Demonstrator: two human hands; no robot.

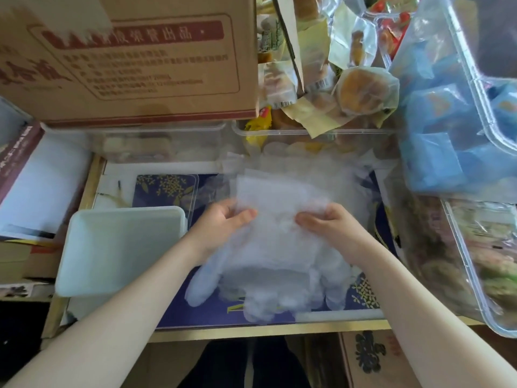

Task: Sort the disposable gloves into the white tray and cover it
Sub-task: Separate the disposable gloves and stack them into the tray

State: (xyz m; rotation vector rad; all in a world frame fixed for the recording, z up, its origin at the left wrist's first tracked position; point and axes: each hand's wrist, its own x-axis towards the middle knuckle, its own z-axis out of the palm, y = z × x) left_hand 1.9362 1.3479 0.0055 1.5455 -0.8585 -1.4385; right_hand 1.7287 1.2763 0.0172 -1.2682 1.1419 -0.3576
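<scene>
place: home storage corner | signs: cardboard box, snack-filled bins

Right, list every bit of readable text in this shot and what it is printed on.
Cardboard box: red banner ends in "出品"; the rest is too blurred to read.
Snack packets: barcodes only, digits too small.
Blue mat: a gold letter, partly hidden under the gloves.
Nothing else is legible.

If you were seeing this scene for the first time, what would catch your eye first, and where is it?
At centre, the left hand and right hand pinch a stack of clear gloves over a blue mat. To their left sits the white tray, with nothing in it. A cardboard box looms at top left, with wrapped snacks piled to its right.
</scene>
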